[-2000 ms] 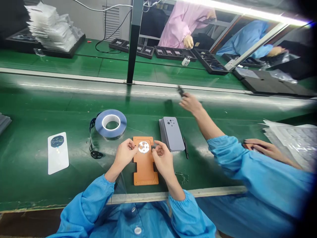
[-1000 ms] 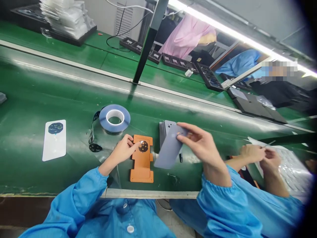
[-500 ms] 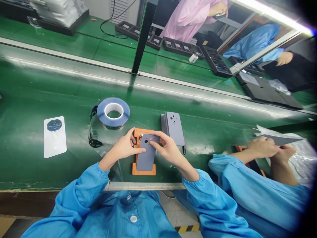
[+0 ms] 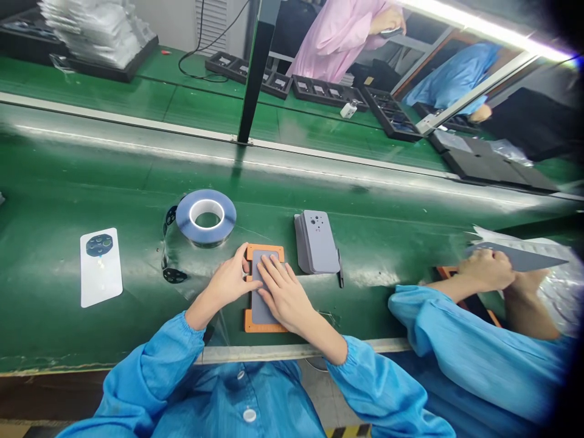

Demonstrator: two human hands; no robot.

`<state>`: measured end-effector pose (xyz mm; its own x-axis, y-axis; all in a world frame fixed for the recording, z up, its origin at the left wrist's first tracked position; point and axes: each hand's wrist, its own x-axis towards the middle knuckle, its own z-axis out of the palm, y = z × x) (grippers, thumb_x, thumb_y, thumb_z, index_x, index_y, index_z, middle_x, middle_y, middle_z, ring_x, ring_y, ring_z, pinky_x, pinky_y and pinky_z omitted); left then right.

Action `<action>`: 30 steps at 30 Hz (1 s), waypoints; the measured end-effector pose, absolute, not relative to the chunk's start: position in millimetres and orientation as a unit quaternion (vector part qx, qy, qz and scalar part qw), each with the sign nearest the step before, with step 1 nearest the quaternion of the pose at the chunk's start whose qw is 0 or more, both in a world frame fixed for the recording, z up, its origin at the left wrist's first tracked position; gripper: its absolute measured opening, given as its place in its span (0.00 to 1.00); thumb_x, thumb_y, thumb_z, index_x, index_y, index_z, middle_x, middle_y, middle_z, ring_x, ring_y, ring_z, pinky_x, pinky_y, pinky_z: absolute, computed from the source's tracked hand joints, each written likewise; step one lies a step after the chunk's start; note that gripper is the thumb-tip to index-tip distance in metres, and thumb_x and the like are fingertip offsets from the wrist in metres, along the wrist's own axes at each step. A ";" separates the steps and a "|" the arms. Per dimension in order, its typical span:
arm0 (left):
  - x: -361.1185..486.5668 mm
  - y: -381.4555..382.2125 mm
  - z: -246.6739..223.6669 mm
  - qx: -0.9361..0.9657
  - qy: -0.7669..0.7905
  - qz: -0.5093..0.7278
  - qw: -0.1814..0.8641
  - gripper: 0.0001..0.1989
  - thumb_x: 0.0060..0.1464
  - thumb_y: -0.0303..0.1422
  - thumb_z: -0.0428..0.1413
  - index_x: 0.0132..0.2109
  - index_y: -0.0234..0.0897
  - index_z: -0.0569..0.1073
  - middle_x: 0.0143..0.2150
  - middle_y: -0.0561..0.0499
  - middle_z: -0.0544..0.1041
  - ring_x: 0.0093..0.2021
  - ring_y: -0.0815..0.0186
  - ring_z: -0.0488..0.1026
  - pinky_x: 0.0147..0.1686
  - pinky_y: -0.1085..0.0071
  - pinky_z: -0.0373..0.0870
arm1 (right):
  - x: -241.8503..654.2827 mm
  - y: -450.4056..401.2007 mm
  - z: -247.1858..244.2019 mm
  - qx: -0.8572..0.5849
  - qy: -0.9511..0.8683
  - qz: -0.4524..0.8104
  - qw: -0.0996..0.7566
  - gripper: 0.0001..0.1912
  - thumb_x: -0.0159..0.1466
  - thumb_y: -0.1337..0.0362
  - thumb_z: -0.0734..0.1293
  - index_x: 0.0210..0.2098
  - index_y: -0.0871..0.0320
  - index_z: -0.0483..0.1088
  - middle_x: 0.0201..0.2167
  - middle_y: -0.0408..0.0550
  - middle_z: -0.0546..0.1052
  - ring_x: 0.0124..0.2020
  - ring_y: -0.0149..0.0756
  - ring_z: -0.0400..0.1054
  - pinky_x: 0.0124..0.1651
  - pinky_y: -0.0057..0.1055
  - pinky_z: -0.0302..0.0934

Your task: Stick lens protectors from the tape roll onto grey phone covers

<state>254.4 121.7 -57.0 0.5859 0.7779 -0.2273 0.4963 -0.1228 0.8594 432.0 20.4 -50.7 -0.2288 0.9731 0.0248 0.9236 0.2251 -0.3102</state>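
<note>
A grey phone back cover (image 4: 263, 307) lies in an orange jig (image 4: 266, 328) at the front of the bench. My right hand (image 4: 285, 295) rests flat on the cover, fingers outstretched, hiding its right part. At the jig's left edge my left hand (image 4: 228, 281) holds on, with its fingers bent against the side and its thumb reaching over the cover. Behind and to the right stands a stack of grey phone back covers (image 4: 322, 243) with camera holes, a thin dark tool (image 4: 340, 271) beside it.
A roll of blue-edged tape (image 4: 206, 218) trails a strip with black camera-shaped pieces (image 4: 174, 275). Farther left lies a white phone-shaped panel (image 4: 101, 280). On the right, a co-worker's hands (image 4: 488, 271) hold a grey sheet. A black post (image 4: 253, 79) rises behind the bench.
The grey cover, earlier tilted and held between both hands, now lies aligned in the jig. My right hand has gone from pinching its upper edge to lying flat on it.
</note>
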 end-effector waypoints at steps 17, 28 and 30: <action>257.2 116.1 -60.7 0.709 0.458 0.200 0.498 0.41 0.45 0.40 0.67 0.64 0.39 0.59 0.35 0.57 0.73 0.30 0.67 0.71 0.32 0.70 0.65 | 427.5 -12.9 -52.1 -0.712 -0.620 0.156 0.288 0.23 0.71 0.58 0.62 0.64 0.51 0.66 0.61 0.57 0.73 0.64 0.54 0.66 0.65 0.61 0.61; 249.6 124.3 -43.6 0.578 0.422 0.259 0.649 0.21 0.61 0.52 0.52 0.38 0.36 0.72 0.31 0.51 0.77 0.26 0.67 0.73 0.24 0.74 0.64 | 410.9 -16.9 -7.9 -0.629 -0.610 0.300 0.378 0.21 0.72 0.60 0.61 0.63 0.47 0.65 0.60 0.50 0.74 0.62 0.47 0.68 0.64 0.50 0.65; 250.0 126.6 -44.6 0.560 0.429 0.265 0.658 0.19 0.57 0.48 0.58 0.36 0.34 0.74 0.33 0.49 0.79 0.30 0.65 0.75 0.28 0.73 0.68 | 413.1 -11.1 -15.0 -0.657 -0.589 0.291 0.370 0.21 0.70 0.60 0.63 0.62 0.48 0.66 0.58 0.52 0.76 0.57 0.47 0.72 0.60 0.50 0.68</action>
